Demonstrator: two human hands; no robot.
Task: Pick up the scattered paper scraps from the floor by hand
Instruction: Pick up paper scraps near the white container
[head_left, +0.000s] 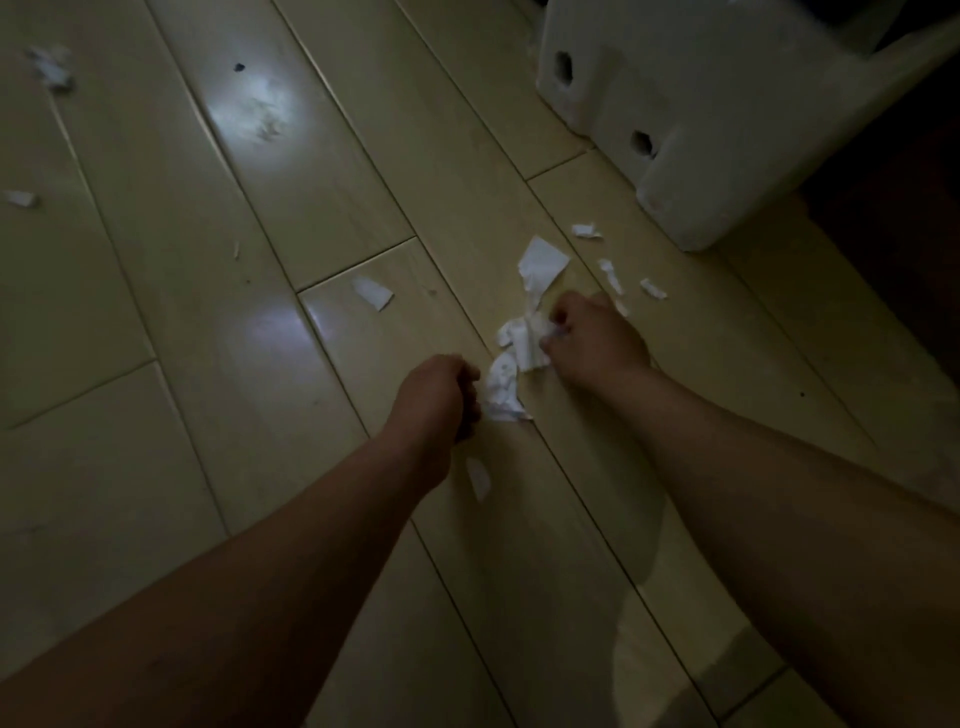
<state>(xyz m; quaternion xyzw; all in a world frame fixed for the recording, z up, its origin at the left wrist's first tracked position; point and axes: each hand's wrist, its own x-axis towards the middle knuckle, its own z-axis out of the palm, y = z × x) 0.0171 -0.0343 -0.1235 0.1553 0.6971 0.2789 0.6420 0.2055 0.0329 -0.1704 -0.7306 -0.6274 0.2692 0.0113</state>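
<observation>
White paper scraps lie scattered on the pale wooden floor (208, 364). My left hand (436, 397) is closed around a crumpled bunch of scraps (503, 389) that sticks out to its right. My right hand (592, 338) pinches a torn scrap (524, 335) at its fingertips, low over the floor. A larger scrap (543, 262) lies just beyond that hand. Small scraps (610, 275) lie to its right, one scrap (373, 293) to the left, and one (478, 478) beside my left forearm.
A white plastic bin or stool (701, 119) with holes stands at the upper right. More scraps (52, 67) lie at the far left, with another scrap (21, 198) below them. A dark speck (239, 67) marks the floor. The room is dim.
</observation>
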